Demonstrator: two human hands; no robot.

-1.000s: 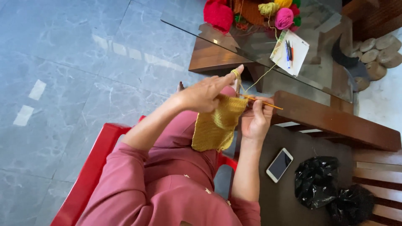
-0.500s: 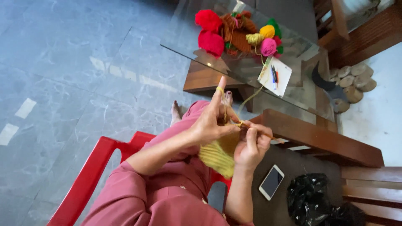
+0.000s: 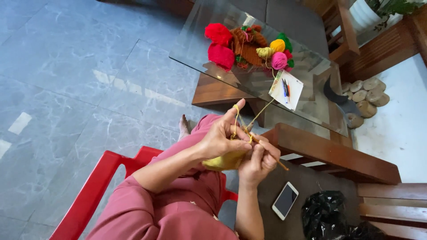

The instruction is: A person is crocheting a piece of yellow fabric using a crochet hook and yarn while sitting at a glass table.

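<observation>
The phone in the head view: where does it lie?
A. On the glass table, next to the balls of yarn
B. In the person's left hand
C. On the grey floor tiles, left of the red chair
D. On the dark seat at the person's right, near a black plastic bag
D: the phone lies face up on the dark seat, just left of the black plastic bag.
</observation>
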